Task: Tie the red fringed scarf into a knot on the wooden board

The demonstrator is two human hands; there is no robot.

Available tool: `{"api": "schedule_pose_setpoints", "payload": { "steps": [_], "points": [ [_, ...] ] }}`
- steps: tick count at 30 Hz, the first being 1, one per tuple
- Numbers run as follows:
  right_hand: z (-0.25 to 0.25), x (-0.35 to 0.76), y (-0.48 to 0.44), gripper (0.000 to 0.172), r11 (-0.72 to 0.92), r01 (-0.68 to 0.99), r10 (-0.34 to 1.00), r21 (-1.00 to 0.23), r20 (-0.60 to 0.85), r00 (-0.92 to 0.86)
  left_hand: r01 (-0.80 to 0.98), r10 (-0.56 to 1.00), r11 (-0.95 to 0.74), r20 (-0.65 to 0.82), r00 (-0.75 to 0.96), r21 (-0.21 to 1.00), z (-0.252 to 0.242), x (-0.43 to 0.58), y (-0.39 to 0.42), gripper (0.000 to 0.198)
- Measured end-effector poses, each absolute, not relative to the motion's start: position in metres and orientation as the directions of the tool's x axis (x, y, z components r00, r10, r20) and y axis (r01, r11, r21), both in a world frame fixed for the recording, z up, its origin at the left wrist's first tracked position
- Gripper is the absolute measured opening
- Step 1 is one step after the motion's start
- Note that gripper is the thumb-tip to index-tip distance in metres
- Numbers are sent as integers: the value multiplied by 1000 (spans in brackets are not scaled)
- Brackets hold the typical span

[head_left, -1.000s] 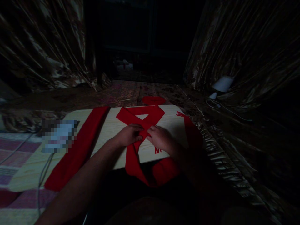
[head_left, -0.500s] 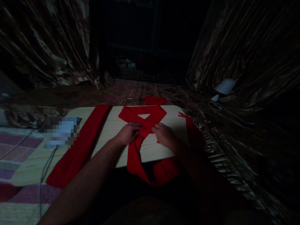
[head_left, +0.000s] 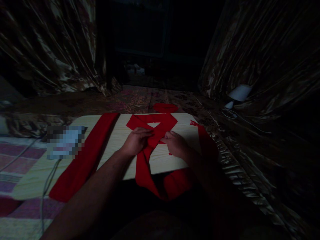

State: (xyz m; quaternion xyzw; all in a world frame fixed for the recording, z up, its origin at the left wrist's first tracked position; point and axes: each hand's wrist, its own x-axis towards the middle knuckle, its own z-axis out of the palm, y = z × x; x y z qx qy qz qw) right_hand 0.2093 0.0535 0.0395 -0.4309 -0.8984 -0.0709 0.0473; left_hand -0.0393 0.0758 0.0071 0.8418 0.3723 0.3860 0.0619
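A long red cloth strip point(head_left: 143, 166) lies crossed over itself in a loop on the pale wooden board point(head_left: 162, 163), and part of it hangs past the near edge. My left hand point(head_left: 137, 140) rests on the left side of the crossing, its fingers reaching over the cloth. On the right side, my right hand point(head_left: 174, 142) has its thumb and fingers closed on the cloth's edge. A small red fringe shows below my right hand. To the left, a wide folded red cloth point(head_left: 86, 156) lies slantwise across the board.
A blurred-out device point(head_left: 66, 141) with a cable sits on the board's left. Another fringed red piece point(head_left: 207, 140) hangs over the right edge, and a red piece point(head_left: 165, 107) lies beyond the far edge. A white lamp point(head_left: 240, 92) stands at the right, near patterned curtains.
My left hand has shifted slightly up and its fingers lie flatter over the cloth. My right hand has moved only a little; the fringe below it has shifted slightly down and right.
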Motion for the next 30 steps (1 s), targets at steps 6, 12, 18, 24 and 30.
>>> {"api": "schedule_pose_setpoints", "payload": {
  "steps": [6, 12, 18, 24, 30],
  "points": [
    [36, 210, 61, 27, 563, 825, 816, -50, 194, -545, 563, 711, -703, 448, 542, 435, 11, -35, 69, 34],
    [43, 195, 73, 21, 489, 765, 857, -420, 394, -332, 683, 738, -666, 398, 545, 299, 24, -22, 71, 57],
    [45, 174, 78, 14, 313, 441, 950, -841, 280, -140, 726, 784, -604, 408, 467, 329, 32, -4, 89, 27],
    [36, 178, 72, 21, 120, 209, 991, -970, 131, 37, 565, 886, -463, 338, 318, 683, 12, -7, 107, 15],
    [29, 172, 32, 17, 85, 577, 948, -812, -112, -298, 368, 927, -356, 275, 255, 859, -1, -11, 115, 15]
  ]
}}
